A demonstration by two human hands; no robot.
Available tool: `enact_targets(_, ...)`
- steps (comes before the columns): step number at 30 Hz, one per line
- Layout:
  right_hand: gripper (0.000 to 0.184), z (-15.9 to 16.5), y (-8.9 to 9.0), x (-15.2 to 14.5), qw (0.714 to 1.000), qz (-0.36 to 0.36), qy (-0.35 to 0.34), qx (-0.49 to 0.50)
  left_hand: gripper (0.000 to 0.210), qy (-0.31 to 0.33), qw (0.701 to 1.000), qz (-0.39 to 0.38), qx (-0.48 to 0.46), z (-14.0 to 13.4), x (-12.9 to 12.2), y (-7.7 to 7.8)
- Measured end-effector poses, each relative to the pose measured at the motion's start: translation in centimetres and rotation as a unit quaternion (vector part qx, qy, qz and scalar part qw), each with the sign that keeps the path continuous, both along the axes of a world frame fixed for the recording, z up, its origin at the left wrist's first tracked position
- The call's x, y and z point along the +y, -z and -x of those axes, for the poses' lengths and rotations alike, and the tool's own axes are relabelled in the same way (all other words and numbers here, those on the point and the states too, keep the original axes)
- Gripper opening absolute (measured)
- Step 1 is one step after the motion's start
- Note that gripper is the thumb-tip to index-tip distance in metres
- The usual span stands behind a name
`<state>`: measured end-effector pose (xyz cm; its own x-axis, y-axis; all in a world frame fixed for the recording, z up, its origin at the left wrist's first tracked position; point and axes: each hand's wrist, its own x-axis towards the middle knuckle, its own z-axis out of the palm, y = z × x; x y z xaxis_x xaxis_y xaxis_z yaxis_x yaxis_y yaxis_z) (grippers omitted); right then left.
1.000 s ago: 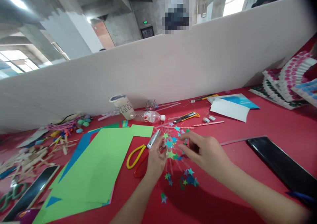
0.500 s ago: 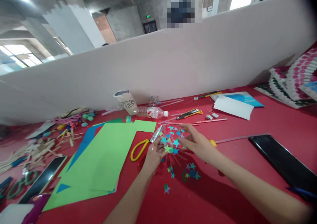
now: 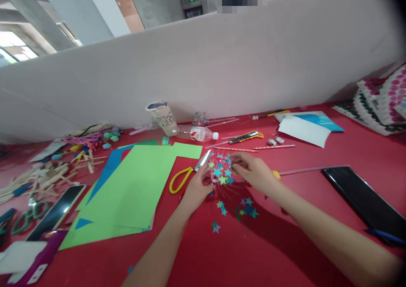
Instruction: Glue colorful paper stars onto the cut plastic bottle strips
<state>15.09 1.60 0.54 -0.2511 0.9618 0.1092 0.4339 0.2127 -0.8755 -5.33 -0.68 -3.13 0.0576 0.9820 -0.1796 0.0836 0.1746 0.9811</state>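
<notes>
My left hand (image 3: 198, 189) is closed on the left side of a clear plastic piece covered with shiny star stickers (image 3: 222, 173). Thin clear strips fan out below it. At its right edge, my right hand (image 3: 253, 171) has thumb and fingers drawn together on the plastic; whether a loose star is between them, I cannot tell. Several loose stars (image 3: 249, 209) lie on the red table just below. Scissors with yellow handles (image 3: 182, 180) lie partly open beside my left hand, blades pointing away from me.
Green and blue paper sheets (image 3: 127, 189) cover the left of the table (image 3: 203, 257). Behind my hands are a plastic bottle (image 3: 195, 133), a paper cup (image 3: 162, 118) and a yellow cutter (image 3: 246, 137). A black phone (image 3: 361, 200) lies right. A white partition (image 3: 203, 67) bounds the back.
My right hand's fingers have come closer together at the plastic's right edge. The camera view has tilted down a little. My left hand keeps its hold.
</notes>
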Motion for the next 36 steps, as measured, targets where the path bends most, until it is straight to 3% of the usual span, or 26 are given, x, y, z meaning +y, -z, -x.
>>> enact_targets(7, 0.021, -0.2, -0.6, 0.8, 0.999, -0.045, -0.009, -0.007, 0.073, -0.004, 1.0, 0.005, -0.007, 0.3, 0.2, 0.0)
enact_targets(17, 0.021, 0.0, -2.5, -0.7, 0.993, -0.097, -0.055, -0.042, 0.082, 0.035, 0.998, 0.035, -0.049, 2.2, -0.6, -2.1)
enact_targets(24, 0.018, -2.3, -3.4, -3.0, 0.982, -0.15, -0.039, -0.103, 0.071, 0.041, 0.997, 0.049, -0.033, 1.8, -0.8, -3.2)
enact_targets(28, 0.013, -3.8, -2.0, -5.4, 0.963, -0.142, -0.115, -0.196, 0.041, 0.046, 0.992, 0.023, 0.119, 2.6, -1.1, -4.5)
enact_targets(32, 0.013, -4.1, 0.8, -7.1, 0.936, -0.144, -0.151, -0.282, 0.005, 0.059, 0.939, -0.019, 0.337, 3.6, -2.0, -6.5)
enact_targets(34, 0.011, -3.9, 2.1, -7.6, 0.927, -0.147, -0.147, -0.311, 0.002, 0.103, 0.927, -0.032, 0.359, 3.4, -2.8, -7.6)
enact_targets(36, 0.011, -3.5, 2.9, -7.8, 0.921, -0.153, -0.146, -0.326, 0.006, 0.192, 0.923, -0.003, 0.334, 2.4, -3.8, -8.4)
